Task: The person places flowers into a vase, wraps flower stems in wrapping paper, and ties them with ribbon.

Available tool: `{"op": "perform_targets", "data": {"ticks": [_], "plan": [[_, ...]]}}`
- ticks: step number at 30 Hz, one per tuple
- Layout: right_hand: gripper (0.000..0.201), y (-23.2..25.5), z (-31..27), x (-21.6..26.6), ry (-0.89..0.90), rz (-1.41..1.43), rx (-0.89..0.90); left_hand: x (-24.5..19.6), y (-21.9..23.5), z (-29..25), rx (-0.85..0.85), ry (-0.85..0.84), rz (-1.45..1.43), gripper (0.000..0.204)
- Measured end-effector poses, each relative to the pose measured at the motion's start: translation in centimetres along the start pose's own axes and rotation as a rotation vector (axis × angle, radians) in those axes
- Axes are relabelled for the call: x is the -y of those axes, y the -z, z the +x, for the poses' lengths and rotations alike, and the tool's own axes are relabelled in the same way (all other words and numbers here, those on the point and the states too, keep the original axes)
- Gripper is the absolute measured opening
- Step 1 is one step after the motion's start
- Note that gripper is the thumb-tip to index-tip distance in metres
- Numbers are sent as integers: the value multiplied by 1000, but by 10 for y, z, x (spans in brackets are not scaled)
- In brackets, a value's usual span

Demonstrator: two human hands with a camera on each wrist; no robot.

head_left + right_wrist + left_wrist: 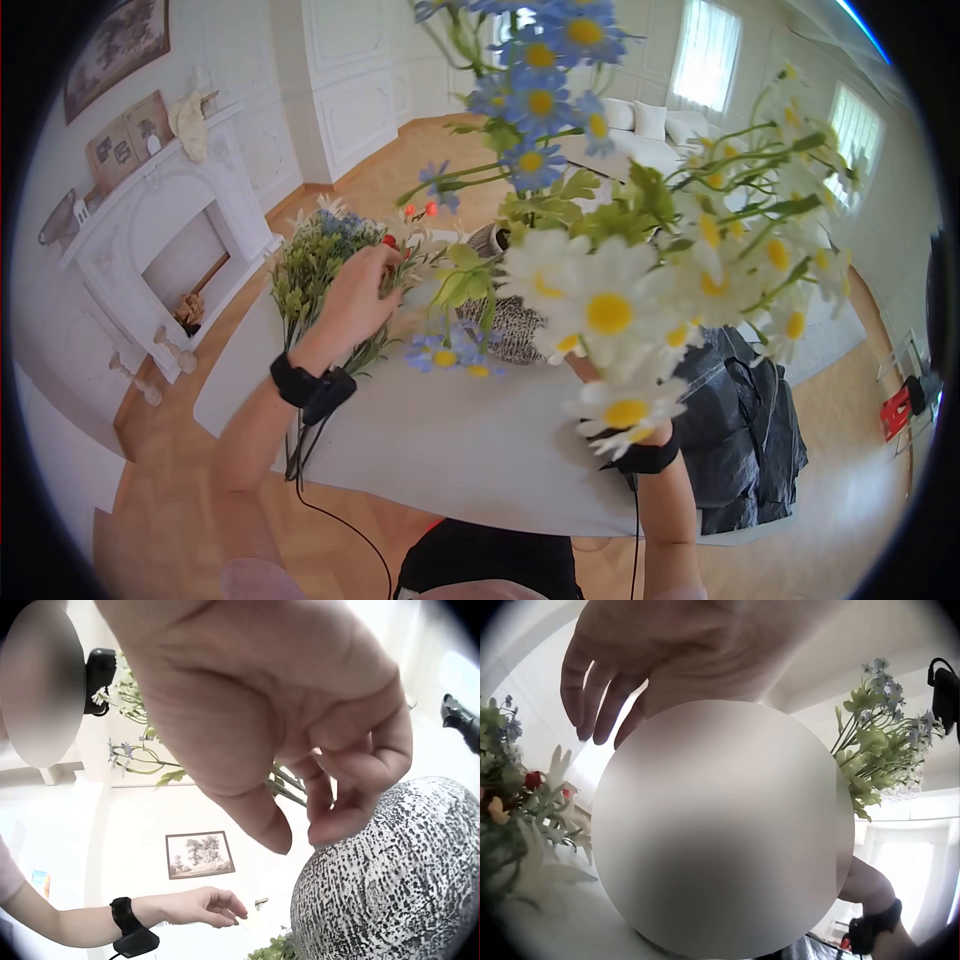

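Observation:
A black-and-white textured vase (515, 325) (390, 877) leans on the table, holding blue daisies (540, 100) and white daisies (610, 312). My left hand (355, 295) (667, 645) hovers by a bunch of greenery and flowers (305, 262), its fingers loosely bent beside a red flower (389, 241); whether they touch it is unclear. Beside the vase is my right hand (277, 712), fingers curled loosely with a gap to the thumb and stems (289, 787) behind. White blooms largely cover that hand in the head view.
Black crinkled sheeting (745, 430) lies on the right part of the pale table (430, 450). A white fireplace (150, 230) stands at the left, a white sofa (640, 150) at the back. Cables hang from both wrists at the table's near edge.

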State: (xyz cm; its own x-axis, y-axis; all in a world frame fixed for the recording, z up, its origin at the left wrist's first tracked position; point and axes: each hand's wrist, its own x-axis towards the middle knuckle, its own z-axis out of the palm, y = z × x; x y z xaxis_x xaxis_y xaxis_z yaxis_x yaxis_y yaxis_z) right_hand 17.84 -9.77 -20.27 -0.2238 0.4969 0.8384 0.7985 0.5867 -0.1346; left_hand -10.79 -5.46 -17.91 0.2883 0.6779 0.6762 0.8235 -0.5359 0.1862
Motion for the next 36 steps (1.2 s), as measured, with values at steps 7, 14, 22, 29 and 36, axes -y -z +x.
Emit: {"op": "perform_targets", "data": {"ticks": [7,14,22,29,36], "plan": [[19,4,-9,9,-76,288,422,87,25,-54,327,301,143,13],[21,-9,-14,6,-60,156,642,106,11,-78,562,497,131,10],[20,-20,-47,-25,-105,296,665,121,0,-70,444,684,528,16],[15,12,7,22,-239,438,783,120,-5,-80,122,715,558,21],[15,10,9,27,-231,398,795,149,-5,-83,430,776,270,17]]}}
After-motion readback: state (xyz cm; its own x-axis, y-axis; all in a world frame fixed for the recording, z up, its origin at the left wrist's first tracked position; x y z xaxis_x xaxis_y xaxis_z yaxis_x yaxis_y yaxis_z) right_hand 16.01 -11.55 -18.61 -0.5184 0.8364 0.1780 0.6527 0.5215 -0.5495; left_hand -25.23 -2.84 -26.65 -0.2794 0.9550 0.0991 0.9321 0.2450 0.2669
